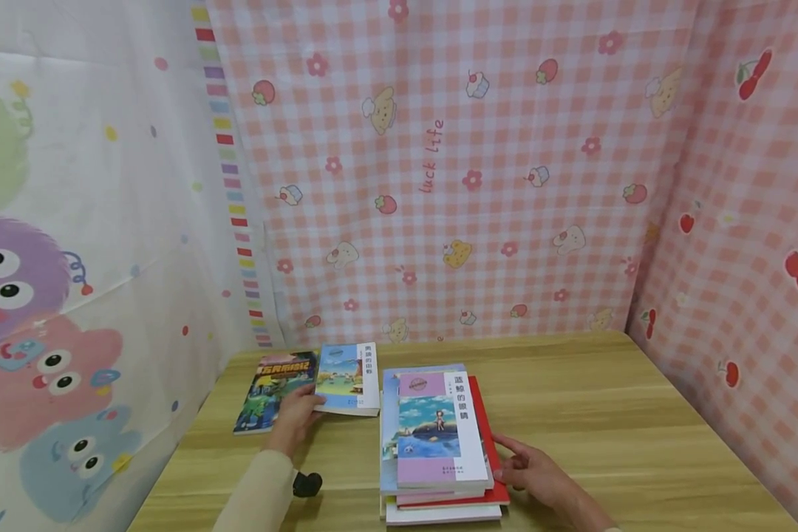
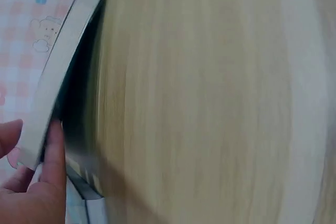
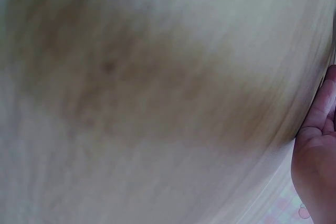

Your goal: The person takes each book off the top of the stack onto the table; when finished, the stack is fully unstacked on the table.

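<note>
So the left hand (image 1: 297,415) is pinching a blue-covered book (image 1: 340,384), right hand (image 1: 537,474) loosely extended beside the book stack (image 1: 432,432).

Left fingers (image 1: 316,400) gripping blue-and-white book (image 1: 339,378), right fingers (image 1: 516,445) beside stacked books (image 1: 432,428), wooden table (image 1: 592,421)

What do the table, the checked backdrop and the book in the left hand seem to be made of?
The table seems wood or wood-look laminate, smooth with low sheen, judging by its streaky grain. The checked backdrop is probably thin, matte printed fabric, hanging in soft folds. The book looks like paper with a smooth card cover; pale page edges show.
</note>
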The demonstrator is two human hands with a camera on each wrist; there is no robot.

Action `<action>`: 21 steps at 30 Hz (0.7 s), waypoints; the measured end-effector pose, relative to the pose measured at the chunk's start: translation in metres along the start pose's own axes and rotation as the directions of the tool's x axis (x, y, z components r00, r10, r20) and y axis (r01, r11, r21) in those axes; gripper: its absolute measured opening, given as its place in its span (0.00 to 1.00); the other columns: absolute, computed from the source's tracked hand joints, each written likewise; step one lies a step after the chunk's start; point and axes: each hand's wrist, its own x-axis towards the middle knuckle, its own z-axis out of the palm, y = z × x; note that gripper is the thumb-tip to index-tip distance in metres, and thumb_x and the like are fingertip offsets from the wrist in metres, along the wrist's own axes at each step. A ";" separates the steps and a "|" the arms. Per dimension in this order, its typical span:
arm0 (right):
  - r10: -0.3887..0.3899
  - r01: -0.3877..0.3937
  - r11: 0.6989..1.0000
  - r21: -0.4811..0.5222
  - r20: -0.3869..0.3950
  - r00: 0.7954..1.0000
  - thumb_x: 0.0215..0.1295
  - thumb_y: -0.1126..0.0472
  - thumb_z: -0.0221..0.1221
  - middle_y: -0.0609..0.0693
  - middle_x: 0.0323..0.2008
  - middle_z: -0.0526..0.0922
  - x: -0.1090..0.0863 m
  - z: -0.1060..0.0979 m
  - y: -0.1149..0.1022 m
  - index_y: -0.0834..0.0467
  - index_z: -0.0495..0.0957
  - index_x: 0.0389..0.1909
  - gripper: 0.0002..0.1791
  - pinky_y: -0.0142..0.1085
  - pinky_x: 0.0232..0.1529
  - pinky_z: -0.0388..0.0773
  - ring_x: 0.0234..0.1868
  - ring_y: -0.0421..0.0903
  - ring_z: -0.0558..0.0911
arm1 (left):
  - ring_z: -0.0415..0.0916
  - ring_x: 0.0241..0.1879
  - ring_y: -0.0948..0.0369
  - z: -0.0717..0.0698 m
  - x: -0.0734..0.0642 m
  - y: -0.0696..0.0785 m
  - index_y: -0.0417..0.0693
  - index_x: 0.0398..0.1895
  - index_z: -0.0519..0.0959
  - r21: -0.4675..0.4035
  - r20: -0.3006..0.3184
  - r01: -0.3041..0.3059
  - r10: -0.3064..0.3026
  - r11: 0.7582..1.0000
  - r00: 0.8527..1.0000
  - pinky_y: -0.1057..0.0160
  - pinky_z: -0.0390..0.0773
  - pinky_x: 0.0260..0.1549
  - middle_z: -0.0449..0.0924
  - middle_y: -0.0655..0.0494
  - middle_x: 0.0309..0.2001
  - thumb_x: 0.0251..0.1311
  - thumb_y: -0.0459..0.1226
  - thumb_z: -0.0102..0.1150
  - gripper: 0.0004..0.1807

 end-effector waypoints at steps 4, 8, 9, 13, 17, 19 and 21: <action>-0.004 0.004 1.000 0.001 -0.013 1.000 0.63 0.58 0.67 0.53 0.38 0.80 -0.001 0.001 -0.002 0.59 0.64 0.73 0.38 0.40 0.40 0.75 0.39 0.49 0.76 | 0.73 0.55 0.39 0.002 -0.007 0.011 0.26 0.69 0.62 0.292 -0.002 -0.079 0.083 0.953 0.997 0.46 0.78 0.50 0.62 0.25 0.66 0.67 0.27 0.53 0.28; -0.002 0.002 1.000 0.001 -0.018 1.000 0.63 0.58 0.67 0.53 0.39 0.80 0.000 0.001 -0.002 0.58 0.65 0.73 0.38 0.40 0.39 0.74 0.39 0.49 0.75 | 0.72 0.55 0.35 0.008 -0.014 0.021 0.30 0.66 0.70 0.544 0.026 -0.186 0.205 0.818 0.978 0.43 0.78 0.50 0.69 0.28 0.63 0.65 0.28 0.56 0.26; -0.003 0.003 1.000 0.000 -0.018 1.000 0.63 0.58 0.67 0.53 0.39 0.80 0.000 0.001 -0.002 0.57 0.65 0.73 0.38 0.40 0.39 0.74 0.40 0.49 0.75 | 0.73 0.55 0.36 0.010 -0.015 0.022 0.31 0.65 0.71 0.564 0.029 -0.206 0.230 0.800 0.973 0.44 0.78 0.49 0.71 0.30 0.62 0.64 0.28 0.56 0.25; 0.008 -0.008 1.000 -0.004 -0.027 1.000 0.62 0.58 0.67 0.53 0.39 0.79 0.000 0.001 -0.002 0.57 0.65 0.73 0.38 0.40 0.39 0.74 0.39 0.50 0.75 | 0.71 0.59 0.38 0.017 -0.017 0.028 0.31 0.63 0.73 0.544 0.010 -0.224 0.260 0.809 0.965 0.43 0.77 0.52 0.73 0.33 0.60 0.64 0.28 0.58 0.23; 0.018 -0.018 1.000 0.000 -0.026 0.999 0.61 0.58 0.68 0.53 0.38 0.79 -0.001 0.001 -0.002 0.58 0.65 0.73 0.39 0.40 0.39 0.75 0.39 0.50 0.75 | 0.73 0.57 0.40 0.021 -0.021 0.031 0.32 0.63 0.73 0.491 -0.012 -0.205 0.241 0.847 0.970 0.45 0.79 0.50 0.74 0.33 0.58 0.65 0.30 0.60 0.23; 0.012 -0.012 1.000 0.001 -0.020 1.000 0.62 0.58 0.67 0.54 0.38 0.79 -0.001 0.001 -0.001 0.58 0.64 0.73 0.39 0.40 0.39 0.75 0.39 0.50 0.75 | 0.74 0.55 0.40 0.023 -0.024 0.033 0.32 0.62 0.73 0.473 -0.010 -0.206 0.239 0.857 0.971 0.45 0.79 0.49 0.75 0.33 0.56 0.65 0.30 0.60 0.23; 0.007 -0.007 1.000 0.002 -0.019 1.000 0.62 0.58 0.67 0.53 0.38 0.79 -0.001 0.001 -0.001 0.58 0.64 0.73 0.39 0.40 0.40 0.75 0.39 0.49 0.75 | 0.74 0.55 0.40 0.026 -0.026 0.035 0.31 0.63 0.73 0.453 -0.005 -0.202 0.230 0.868 0.973 0.46 0.79 0.50 0.75 0.33 0.56 0.65 0.31 0.60 0.23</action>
